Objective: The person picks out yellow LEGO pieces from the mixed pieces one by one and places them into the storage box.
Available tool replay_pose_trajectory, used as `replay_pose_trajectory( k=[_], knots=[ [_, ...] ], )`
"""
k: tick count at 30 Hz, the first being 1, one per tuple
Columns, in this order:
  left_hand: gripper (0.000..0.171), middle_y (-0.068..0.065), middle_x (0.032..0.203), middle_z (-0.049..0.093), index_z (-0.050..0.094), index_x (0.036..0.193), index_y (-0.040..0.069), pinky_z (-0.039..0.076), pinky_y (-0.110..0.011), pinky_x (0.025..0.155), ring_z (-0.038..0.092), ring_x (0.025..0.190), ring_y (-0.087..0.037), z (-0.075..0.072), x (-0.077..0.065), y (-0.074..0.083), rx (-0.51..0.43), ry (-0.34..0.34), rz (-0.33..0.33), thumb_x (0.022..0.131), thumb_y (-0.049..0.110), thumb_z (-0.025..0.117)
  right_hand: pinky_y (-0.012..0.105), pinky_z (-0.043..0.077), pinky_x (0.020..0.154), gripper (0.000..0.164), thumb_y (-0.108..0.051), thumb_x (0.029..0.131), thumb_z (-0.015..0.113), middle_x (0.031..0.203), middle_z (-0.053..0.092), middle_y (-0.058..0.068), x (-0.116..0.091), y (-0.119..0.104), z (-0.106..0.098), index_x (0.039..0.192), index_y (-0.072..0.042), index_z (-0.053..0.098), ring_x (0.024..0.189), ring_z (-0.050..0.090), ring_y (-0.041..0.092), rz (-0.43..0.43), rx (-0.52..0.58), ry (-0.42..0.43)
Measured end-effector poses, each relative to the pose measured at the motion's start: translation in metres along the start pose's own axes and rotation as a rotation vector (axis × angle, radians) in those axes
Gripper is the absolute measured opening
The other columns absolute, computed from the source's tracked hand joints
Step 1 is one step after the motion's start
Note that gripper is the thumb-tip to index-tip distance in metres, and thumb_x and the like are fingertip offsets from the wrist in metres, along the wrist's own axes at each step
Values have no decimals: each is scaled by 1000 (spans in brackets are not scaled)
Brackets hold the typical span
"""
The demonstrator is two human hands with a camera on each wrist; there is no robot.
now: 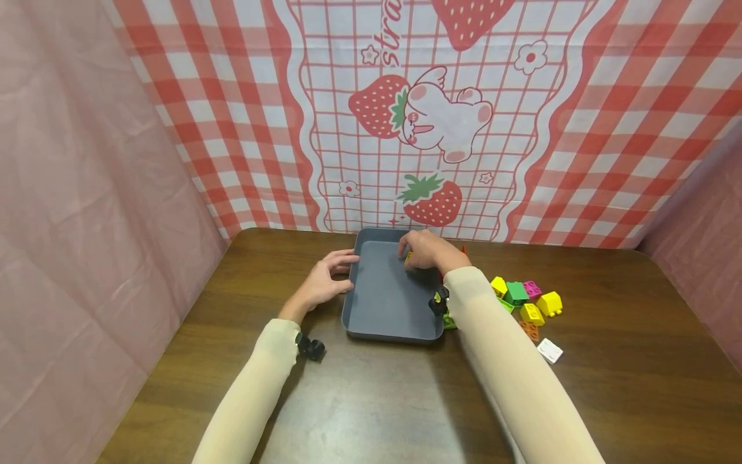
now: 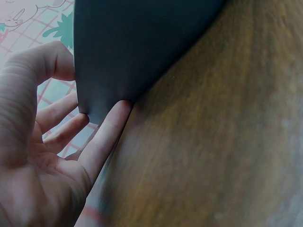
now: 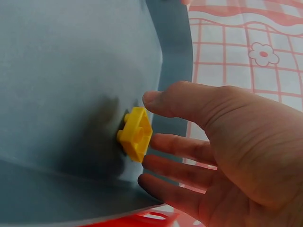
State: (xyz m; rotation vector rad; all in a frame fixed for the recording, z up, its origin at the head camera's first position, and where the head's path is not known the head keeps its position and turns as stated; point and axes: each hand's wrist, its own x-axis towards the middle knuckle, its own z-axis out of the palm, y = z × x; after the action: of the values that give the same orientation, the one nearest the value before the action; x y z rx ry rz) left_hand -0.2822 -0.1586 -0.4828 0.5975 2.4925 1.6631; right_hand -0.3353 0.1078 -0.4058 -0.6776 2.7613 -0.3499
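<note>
A grey rectangular tray (image 1: 394,303) lies on the table in the head view. My left hand (image 1: 324,278) is at its left side, and in the left wrist view the fingertips touch the tray's outer wall (image 2: 123,47), thumb bent at the rim. Over the far right part of the tray is my right hand (image 1: 428,250). A small yellow toy brick (image 3: 136,134) is inside, tilted on its side near the wall. In the right wrist view, thumb and fingers are spread around that brick, fingertips right beside it.
Right of the tray lie several loose toy bricks, among them a green brick (image 1: 516,294), a magenta brick (image 1: 532,289), a yellow brick (image 1: 549,303), an orange brick (image 1: 529,330) and a white piece (image 1: 549,350). My right sleeve (image 1: 510,361) partly covers the pile. A checked strawberry-print cloth (image 1: 261,129) hangs behind.
</note>
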Motion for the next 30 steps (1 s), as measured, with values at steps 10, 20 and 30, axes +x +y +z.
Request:
replay_pose_trajectory(
  k=[10,20,30],
  knots=[
    [59,-17,157,41,57,138,-1,59,-51,91,55,126,-42,-1,-2,6,-7,-8,7,80,-6,67,44,57,85,35,-18,88,72,126,68,16,-4,-4,-11,122,-10,70,99,62,27,-12,-11,-3],
    [59,-15,157,41,57,138,0,58,-51,94,56,126,-40,0,-1,2,3,-2,1,80,-5,67,48,58,94,37,-20,89,74,127,67,17,-7,-5,-23,123,-7,70,103,61,30,5,-24,42],
    [59,-16,157,41,58,138,-1,60,-47,91,56,125,-41,0,0,0,-16,2,8,79,-7,67,48,57,96,36,-20,88,75,128,68,16,-10,-3,-32,121,-7,70,104,60,31,-2,-23,90]
  ],
)
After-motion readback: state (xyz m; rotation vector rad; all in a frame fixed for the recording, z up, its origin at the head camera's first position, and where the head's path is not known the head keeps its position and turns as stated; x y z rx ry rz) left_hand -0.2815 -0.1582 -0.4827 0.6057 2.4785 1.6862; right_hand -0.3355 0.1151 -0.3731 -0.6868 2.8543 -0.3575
